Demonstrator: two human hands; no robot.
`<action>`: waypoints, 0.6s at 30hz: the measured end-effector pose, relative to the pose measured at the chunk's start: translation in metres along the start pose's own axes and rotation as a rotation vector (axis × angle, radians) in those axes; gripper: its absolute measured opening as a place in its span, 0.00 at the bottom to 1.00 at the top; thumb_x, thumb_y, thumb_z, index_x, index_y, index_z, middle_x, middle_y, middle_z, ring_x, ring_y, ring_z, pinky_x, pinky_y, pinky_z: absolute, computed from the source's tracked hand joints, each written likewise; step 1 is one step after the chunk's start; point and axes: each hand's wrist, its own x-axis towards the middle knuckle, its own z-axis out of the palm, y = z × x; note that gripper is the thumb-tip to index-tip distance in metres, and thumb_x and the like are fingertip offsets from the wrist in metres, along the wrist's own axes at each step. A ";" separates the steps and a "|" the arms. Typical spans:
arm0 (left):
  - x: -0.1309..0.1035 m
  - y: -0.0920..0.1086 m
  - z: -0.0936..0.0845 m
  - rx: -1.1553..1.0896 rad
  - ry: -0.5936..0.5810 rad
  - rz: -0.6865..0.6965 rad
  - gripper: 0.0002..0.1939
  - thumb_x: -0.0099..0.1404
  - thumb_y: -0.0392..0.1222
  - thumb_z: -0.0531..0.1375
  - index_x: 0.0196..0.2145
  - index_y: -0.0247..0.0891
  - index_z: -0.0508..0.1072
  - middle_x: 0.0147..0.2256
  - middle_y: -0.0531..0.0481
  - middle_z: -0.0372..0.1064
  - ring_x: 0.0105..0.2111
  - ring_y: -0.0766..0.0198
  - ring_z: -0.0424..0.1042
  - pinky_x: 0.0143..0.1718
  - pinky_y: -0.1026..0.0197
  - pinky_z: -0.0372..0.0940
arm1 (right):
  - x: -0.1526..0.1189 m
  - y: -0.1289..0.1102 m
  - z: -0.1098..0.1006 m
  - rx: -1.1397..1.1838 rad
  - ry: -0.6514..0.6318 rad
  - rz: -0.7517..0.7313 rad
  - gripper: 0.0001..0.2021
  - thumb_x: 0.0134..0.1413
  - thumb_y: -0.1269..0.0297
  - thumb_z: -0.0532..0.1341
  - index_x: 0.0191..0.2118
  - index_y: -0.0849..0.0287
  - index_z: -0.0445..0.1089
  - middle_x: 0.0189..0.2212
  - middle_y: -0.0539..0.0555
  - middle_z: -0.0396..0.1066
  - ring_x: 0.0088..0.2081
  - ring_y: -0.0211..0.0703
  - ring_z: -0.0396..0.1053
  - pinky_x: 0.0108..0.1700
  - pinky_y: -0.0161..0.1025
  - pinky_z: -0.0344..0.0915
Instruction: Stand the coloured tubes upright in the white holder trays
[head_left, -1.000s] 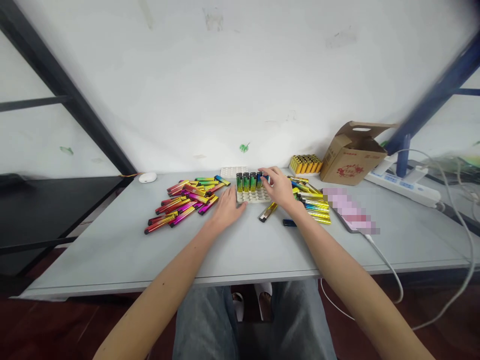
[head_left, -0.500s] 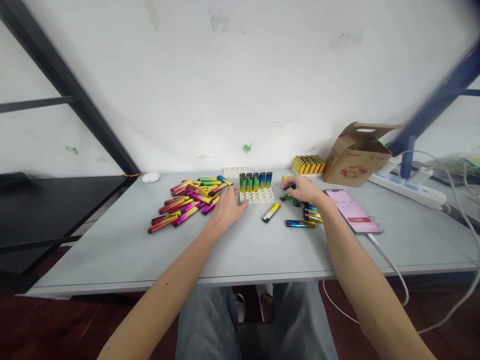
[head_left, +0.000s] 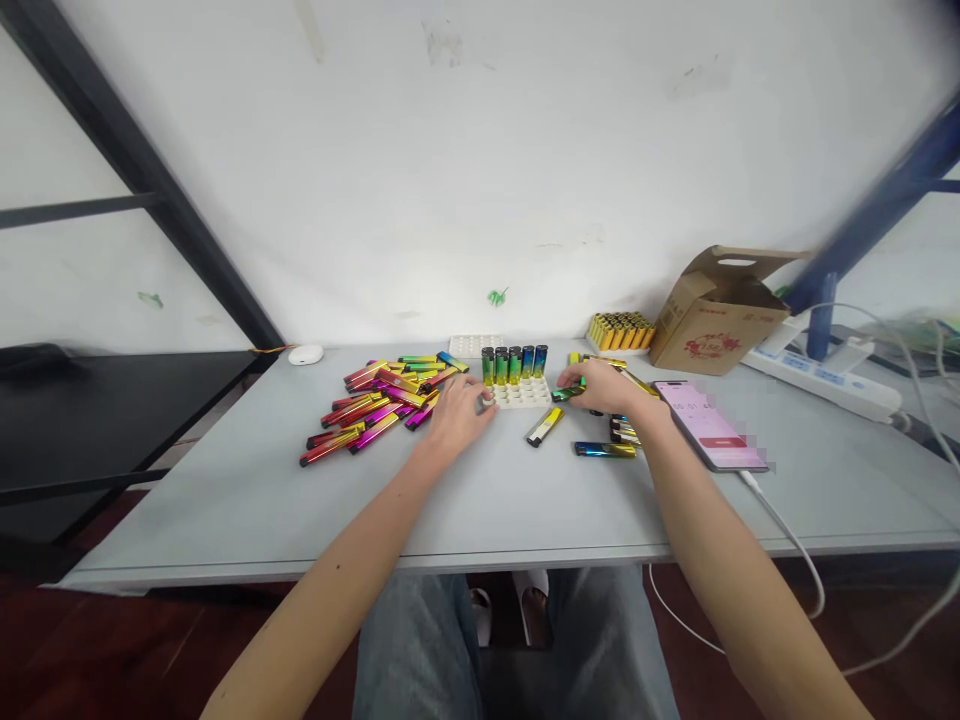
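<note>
Green lighter [head_left: 567,395] pinched in right hand [head_left: 604,387] near tray [head_left: 521,403] edge; left hand [head_left: 456,413] spread opposite.

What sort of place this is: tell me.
Probably an indoor workstation: a smooth grey table, a white rectangular holed tray holding upright green and blue metallic lighters, and a heap of shiny multicoloured lighters suggest it.

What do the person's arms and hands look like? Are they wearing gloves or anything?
No gloves! The left hand and right hand are both bare. No sleeve, watch or bracelet shows on the left forearm or right forearm. The left forearm has a small dark spot. Rings are too small to tell.
</note>
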 end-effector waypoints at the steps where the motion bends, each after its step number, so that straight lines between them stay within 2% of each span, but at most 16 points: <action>1: 0.000 0.000 0.000 0.010 0.003 0.007 0.04 0.62 0.42 0.62 0.33 0.40 0.74 0.44 0.46 0.67 0.51 0.52 0.66 0.51 0.51 0.64 | 0.000 -0.001 0.001 0.033 -0.009 -0.004 0.17 0.42 0.73 0.63 0.42 0.58 0.75 0.40 0.52 0.77 0.40 0.45 0.73 0.42 0.35 0.66; 6: 0.000 -0.002 0.003 0.051 0.017 0.028 0.05 0.62 0.43 0.62 0.35 0.40 0.74 0.44 0.46 0.68 0.51 0.52 0.66 0.51 0.51 0.64 | -0.001 -0.004 0.004 0.125 -0.009 0.007 0.21 0.43 0.75 0.63 0.47 0.62 0.73 0.44 0.56 0.76 0.45 0.44 0.73 0.46 0.34 0.67; 18: 0.002 -0.002 0.003 0.103 0.017 -0.005 0.07 0.63 0.44 0.62 0.36 0.40 0.75 0.44 0.45 0.69 0.52 0.51 0.65 0.55 0.50 0.62 | 0.001 -0.002 0.006 0.091 0.022 -0.002 0.19 0.47 0.73 0.65 0.48 0.60 0.73 0.44 0.56 0.77 0.44 0.47 0.74 0.47 0.38 0.68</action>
